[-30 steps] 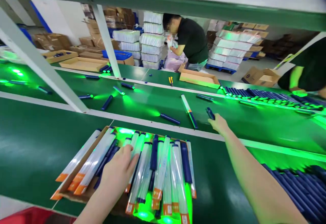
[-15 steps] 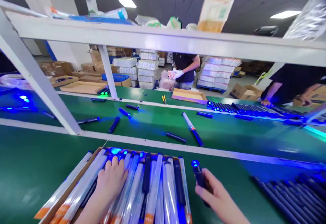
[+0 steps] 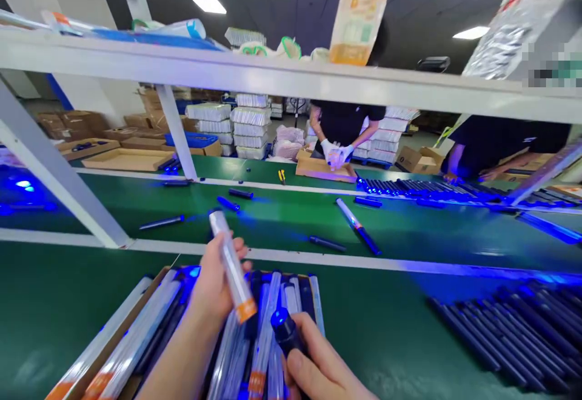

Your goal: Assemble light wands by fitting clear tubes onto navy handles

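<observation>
My left hand is raised over a cardboard box, its fingers around a clear tube with an orange end. My right hand grips a black flashlight whose tip glows blue, just right of the tube's orange end. Inside the box lie several clear tubes and dark flashlights, partly hidden by my hands and arms. One more clear tube rests along the box's left side.
Many dark flashlights lie at the right. Loose flashlights and a half-clear tube are on the green belt beyond a white rail. A white shelf spans above. Two people stand behind the far bench.
My left hand has lifted from the box with a clear tube. My right hand has moved left with the flashlight, over the box. The gloved person across has brought both hands above a cardboard tray.
</observation>
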A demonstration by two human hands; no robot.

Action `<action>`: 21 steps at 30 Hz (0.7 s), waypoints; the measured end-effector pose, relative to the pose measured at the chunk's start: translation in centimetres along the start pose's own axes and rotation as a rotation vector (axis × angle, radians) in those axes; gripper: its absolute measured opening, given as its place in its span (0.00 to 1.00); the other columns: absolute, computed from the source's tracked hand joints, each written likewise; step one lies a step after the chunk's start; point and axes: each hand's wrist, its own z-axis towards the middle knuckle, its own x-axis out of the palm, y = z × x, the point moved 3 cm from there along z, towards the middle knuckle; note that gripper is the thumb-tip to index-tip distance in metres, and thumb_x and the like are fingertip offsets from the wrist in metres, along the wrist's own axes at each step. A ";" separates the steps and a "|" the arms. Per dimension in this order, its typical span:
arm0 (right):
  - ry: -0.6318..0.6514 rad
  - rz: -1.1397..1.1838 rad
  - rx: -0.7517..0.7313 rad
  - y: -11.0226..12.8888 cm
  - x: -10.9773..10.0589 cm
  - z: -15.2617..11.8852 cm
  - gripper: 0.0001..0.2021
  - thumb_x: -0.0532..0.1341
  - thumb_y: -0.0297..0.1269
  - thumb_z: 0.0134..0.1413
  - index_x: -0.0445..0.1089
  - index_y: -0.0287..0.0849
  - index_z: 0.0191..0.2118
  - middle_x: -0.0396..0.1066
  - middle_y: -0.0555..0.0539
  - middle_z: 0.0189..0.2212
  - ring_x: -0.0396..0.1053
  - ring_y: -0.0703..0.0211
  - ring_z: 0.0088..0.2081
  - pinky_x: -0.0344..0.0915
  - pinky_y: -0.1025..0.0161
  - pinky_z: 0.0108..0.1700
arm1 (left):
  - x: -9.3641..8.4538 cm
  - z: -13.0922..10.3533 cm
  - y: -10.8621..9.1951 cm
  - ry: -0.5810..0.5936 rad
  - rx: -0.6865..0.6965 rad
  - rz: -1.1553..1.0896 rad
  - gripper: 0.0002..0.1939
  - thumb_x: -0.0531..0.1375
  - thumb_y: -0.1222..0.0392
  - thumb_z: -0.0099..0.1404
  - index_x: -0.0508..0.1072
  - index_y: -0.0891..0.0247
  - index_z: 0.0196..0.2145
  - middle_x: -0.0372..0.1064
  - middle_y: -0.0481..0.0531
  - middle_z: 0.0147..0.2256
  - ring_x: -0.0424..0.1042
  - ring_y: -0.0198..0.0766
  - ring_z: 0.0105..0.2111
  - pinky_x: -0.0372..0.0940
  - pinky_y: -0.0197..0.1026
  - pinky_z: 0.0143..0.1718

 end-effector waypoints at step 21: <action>0.283 0.467 0.116 -1.2 3.1 0.5 0.26 0.65 0.59 0.64 0.62 0.44 0.54 0.67 0.57 0.27 0.53 0.75 0.13 0.56 0.74 0.16 | 4.6 -0.4 5.0 0.318 -0.173 -0.336 0.16 0.66 0.46 0.67 0.68 0.58 0.42 0.55 0.42 0.29 0.58 0.27 0.23 0.53 0.24 0.15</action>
